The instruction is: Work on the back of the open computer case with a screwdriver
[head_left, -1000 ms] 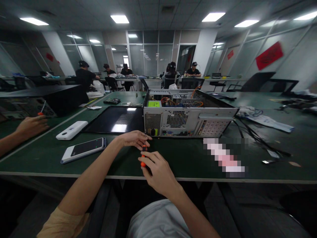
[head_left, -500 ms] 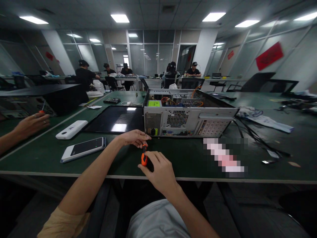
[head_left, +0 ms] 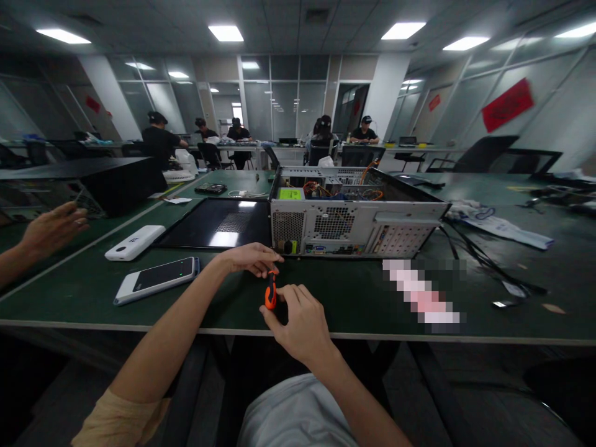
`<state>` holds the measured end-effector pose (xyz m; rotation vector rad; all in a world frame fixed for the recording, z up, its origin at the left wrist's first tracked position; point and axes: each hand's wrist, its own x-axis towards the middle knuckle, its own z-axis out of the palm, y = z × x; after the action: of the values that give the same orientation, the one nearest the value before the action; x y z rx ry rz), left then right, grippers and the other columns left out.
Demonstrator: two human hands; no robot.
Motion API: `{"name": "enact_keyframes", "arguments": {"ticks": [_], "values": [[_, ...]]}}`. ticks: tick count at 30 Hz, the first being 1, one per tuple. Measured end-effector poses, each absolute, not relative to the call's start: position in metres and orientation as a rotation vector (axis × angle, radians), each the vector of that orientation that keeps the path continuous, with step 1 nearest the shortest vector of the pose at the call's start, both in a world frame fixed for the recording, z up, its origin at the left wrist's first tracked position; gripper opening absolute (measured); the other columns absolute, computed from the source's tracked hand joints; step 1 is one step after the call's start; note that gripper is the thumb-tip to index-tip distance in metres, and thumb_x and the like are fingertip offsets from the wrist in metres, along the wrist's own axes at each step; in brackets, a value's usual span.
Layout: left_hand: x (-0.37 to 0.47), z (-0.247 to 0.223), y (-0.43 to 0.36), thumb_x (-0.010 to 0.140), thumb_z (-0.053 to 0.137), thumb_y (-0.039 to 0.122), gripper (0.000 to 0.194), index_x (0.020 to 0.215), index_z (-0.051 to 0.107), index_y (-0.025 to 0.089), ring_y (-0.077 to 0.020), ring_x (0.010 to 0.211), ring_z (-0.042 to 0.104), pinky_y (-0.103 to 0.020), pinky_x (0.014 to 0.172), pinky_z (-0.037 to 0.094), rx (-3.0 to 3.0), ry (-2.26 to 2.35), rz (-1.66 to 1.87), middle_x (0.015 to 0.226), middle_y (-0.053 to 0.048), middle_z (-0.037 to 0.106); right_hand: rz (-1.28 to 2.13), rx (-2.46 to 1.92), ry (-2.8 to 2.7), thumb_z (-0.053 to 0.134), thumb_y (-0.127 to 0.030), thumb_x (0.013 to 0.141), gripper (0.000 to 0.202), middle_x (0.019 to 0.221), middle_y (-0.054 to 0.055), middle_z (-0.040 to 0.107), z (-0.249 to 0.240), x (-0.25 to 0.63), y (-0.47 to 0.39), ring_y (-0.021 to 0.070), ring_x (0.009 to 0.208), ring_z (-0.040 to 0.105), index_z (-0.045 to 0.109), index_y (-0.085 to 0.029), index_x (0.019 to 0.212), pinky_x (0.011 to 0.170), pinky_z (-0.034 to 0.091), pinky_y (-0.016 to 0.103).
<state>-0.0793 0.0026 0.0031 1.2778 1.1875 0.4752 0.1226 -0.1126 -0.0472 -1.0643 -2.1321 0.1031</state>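
An orange-and-black screwdriver points away from me, just above the green table. My right hand is closed on its handle, thumb and fingertips at the butt end. My left hand bends over the front of the screwdriver, its fingers pinched round the shaft, so the tip is hidden. Just beyond the fingertips lies the lower left corner of an opened computer case, on its side with its metal rear panel facing me. Wires and a power supply with a bright green label show inside.
A black side panel lies left of the case. Nearer are a white power bank and a white phone-like device. Black cables and gloves lie right. A co-worker's hand is by another case.
My hands stay at the same spot; the screwdriver handle has turned slightly and my right fingers have shifted a little on it. At left, the co-worker's hand has moved slightly.
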Motion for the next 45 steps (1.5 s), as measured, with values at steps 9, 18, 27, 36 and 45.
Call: {"name": "enact_keyframes", "arguments": {"ticks": [9, 18, 27, 36, 45], "values": [[-0.083, 0.007, 0.002, 0.07, 0.09, 0.035, 0.048, 0.111, 0.074, 0.016, -0.0139, 0.066, 0.07, -0.024, 0.059, 0.051, 1.269, 1.102, 0.427, 0.092, -0.009, 0.08, 0.073, -1.158, -2.213, 0.059, -0.046, 0.1, 0.029, 0.081, 0.007, 0.07, -0.044, 0.121, -0.113, 0.0238, 0.079, 0.065, 0.063, -0.02, 0.088, 0.074, 0.048, 0.034], [-0.085, 0.002, 0.005, 0.065, 0.093, 0.044, 0.055, 0.108, 0.074, 0.016, -0.0132, 0.064, 0.07, -0.025, 0.062, 0.053, 1.292, 1.137, 0.44, 0.082, -0.006, 0.078, 0.177, -0.942, -2.212, 0.071, -0.031, 0.092, 0.042, 0.109, 0.007, 0.066, -0.043, 0.128, -0.113, 0.0224, 0.094, 0.065, 0.06, -0.024, 0.132, 0.083, 0.054, 0.034], [-0.082, -0.003, 0.005, 0.063, 0.088, 0.061, 0.054, 0.085, 0.068, 0.016, -0.0108, 0.053, 0.062, -0.024, 0.056, 0.048, 1.363, 1.191, 0.451, 0.061, 0.002, 0.065, 0.067, -1.112, -2.119, 0.076, -0.043, 0.089, 0.028, 0.085, 0.005, 0.069, -0.047, 0.123, -0.111, 0.0228, 0.082, 0.064, 0.065, -0.018, 0.093, 0.072, 0.048, 0.034], [-0.081, 0.0, 0.006, 0.057, 0.092, 0.059, 0.054, 0.078, 0.071, 0.014, -0.007, 0.051, 0.054, -0.022, 0.052, 0.041, 1.321, 1.181, 0.424, 0.058, 0.005, 0.059, 0.094, -1.288, -2.256, 0.056, -0.058, 0.1, 0.043, 0.079, 0.005, 0.071, -0.038, 0.118, -0.113, 0.0219, 0.078, 0.067, 0.066, -0.02, 0.082, 0.074, 0.045, 0.033], [-0.079, -0.002, 0.007, 0.052, 0.091, 0.068, 0.06, 0.07, 0.069, 0.015, -0.0097, 0.054, 0.058, -0.021, 0.049, 0.037, 1.311, 1.233, 0.448, 0.057, 0.0, 0.064, 0.214, -1.024, -2.249, 0.071, -0.03, 0.091, 0.047, 0.112, 0.006, 0.065, -0.041, 0.127, -0.113, 0.0211, 0.094, 0.067, 0.056, -0.023, 0.135, 0.079, 0.053, 0.032]]}}
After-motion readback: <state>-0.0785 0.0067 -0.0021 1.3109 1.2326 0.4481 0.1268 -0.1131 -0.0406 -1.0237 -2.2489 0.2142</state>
